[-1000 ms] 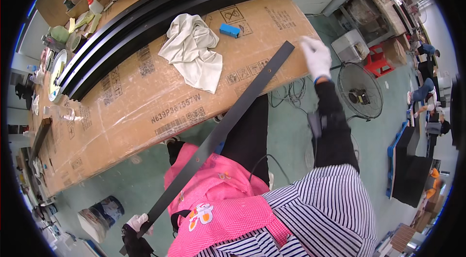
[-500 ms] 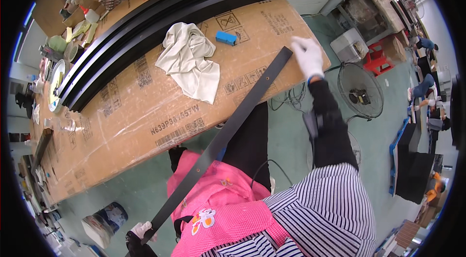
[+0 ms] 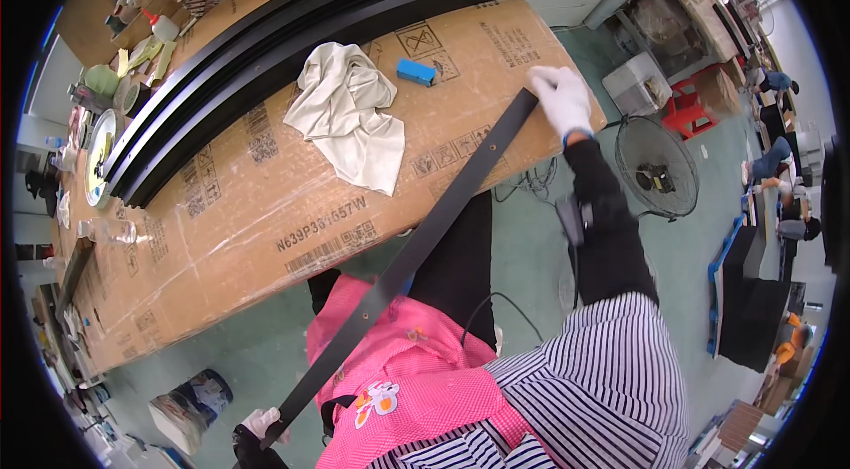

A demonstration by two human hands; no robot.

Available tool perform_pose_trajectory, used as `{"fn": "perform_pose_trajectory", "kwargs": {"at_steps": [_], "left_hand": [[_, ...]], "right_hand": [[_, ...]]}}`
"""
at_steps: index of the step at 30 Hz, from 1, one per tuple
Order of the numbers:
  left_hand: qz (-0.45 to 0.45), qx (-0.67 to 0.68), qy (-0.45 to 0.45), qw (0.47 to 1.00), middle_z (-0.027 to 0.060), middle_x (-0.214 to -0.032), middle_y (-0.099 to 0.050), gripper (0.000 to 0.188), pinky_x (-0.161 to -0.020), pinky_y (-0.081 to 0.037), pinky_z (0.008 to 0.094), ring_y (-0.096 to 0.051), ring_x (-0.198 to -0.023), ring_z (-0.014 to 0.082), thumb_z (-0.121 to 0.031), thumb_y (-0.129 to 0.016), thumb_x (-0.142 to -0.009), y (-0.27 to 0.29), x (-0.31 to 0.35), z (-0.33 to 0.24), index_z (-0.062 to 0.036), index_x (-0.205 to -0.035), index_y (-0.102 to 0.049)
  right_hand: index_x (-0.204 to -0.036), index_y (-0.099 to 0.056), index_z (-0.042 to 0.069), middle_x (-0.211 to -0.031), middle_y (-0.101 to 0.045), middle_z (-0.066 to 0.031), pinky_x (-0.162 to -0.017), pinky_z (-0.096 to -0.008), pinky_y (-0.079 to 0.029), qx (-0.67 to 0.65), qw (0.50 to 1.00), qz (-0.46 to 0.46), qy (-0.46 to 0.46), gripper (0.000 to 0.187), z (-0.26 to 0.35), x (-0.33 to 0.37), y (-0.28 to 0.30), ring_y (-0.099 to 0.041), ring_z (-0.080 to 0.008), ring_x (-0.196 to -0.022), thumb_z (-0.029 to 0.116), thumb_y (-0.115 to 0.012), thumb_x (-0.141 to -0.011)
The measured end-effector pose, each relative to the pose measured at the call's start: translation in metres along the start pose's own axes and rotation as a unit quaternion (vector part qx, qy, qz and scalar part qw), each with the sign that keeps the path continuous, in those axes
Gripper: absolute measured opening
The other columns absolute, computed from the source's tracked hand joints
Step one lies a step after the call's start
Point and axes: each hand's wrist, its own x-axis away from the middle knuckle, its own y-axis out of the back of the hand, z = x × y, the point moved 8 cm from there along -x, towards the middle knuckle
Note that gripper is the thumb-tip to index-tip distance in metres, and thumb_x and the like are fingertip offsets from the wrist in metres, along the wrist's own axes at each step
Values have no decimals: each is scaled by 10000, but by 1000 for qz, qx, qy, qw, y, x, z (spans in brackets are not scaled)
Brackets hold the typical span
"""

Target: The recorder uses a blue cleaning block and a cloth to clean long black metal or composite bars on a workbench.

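A long, flat black bar (image 3: 431, 230) with small holes runs slantwise from lower left to upper right, across my pink apron and over the table's near edge. My left hand (image 3: 263, 424), in a white glove, is closed round its lower end. My right hand (image 3: 563, 102), also white-gloved, is beside the bar's far end over the table's right corner. Its fingers are curled together; what they hold, if anything, is hidden. A crumpled cream cloth (image 3: 347, 119) and a small blue block (image 3: 415, 72) lie on the cardboard-covered table (image 3: 221, 265), left of the bar's far end.
Several long black profiles (image 3: 301, 57) lie along the table's far side. A clear bottle (image 3: 111, 230) and a round dish (image 3: 102, 155) sit at the left. A floor fan (image 3: 656, 170) stands at the right, and a bucket (image 3: 197, 403) on the floor at lower left.
My right hand is slightly lower and less blurred, still beside the bar's far end. The bar has shifted slightly right; my left hand stays on its lower end.
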Motion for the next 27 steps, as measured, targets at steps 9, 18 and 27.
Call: {"fn": "perform_pose_trajectory", "kwargs": {"at_steps": [9, 18, 27], "left_hand": [[5, 13, 15, 1000, 173, -741, -714, 674, -679, -567, 388, -709, -679, 286, -594, -578, -951, -3, 0, 6, 57, -851, -720], [8, -23, -20, 1000, 177, -704, -714, 819, -604, -559, 380, -713, -637, 278, -715, -475, -967, -13, 0, -9, 54, -805, -704], [5, -25, -34, 999, 170, -710, -711, 706, -602, -556, 388, -696, -616, 275, -637, -519, -985, -3, -12, -11, 24, -834, -717]], "right_hand": [[-960, -777, 167, -945, -694, -121, -862, -405, -532, -1, 996, 84, 40, 196, 56, 42, -14, -662, -327, -940, 296, -636, -921], [-1129, -775, 84, -1031, -748, -151, -907, -361, -525, -214, 971, 27, -99, 294, -21, 3, -5, -695, -326, -1011, 268, -706, -911], [-895, -689, 163, -718, -525, -68, -604, -401, -489, -25, 984, 90, 153, 91, 180, 160, -26, -601, -275, -691, 212, -641, -955]]}}
